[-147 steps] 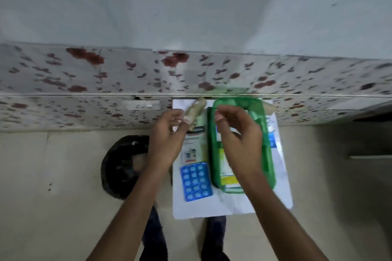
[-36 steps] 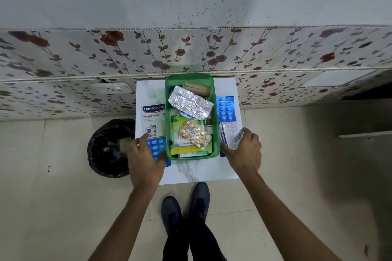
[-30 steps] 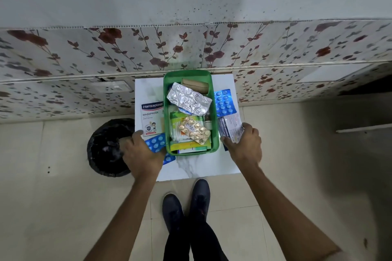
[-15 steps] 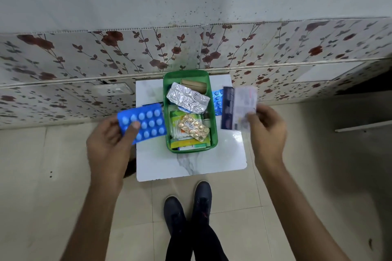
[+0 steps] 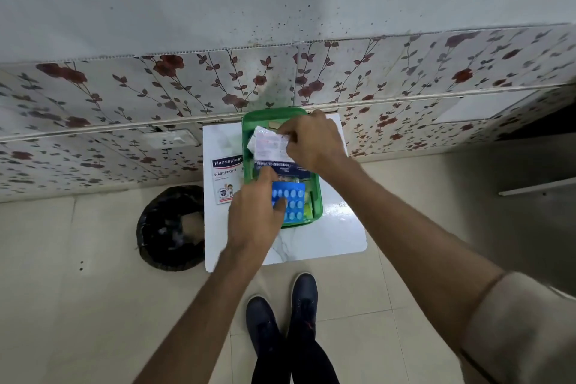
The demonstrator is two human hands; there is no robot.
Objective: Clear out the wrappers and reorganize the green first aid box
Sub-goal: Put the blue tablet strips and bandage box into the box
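Note:
The green first aid box point(image 5: 318, 196) stands on a small white table point(image 5: 314, 243) against the wall. My left hand point(image 5: 254, 213) holds a blue blister pack point(image 5: 291, 201) over the near end of the box. My right hand point(image 5: 311, 142) grips a white and blue dressing packet point(image 5: 269, 148) over the far half of the box. Both hands hide most of what lies inside. A Hansaplast plaster box point(image 5: 227, 179) lies on the table just left of the green box.
A black-lined waste bin point(image 5: 171, 227) sits on the floor left of the table. The flower-patterned tiled wall point(image 5: 124, 103) rises right behind the table. My dark shoes point(image 5: 282, 321) are on the beige floor tiles in front.
Both hands lifted packs from the table at the box's sides and brought them inward; now the blue blister pack and the dressing packet are over the box.

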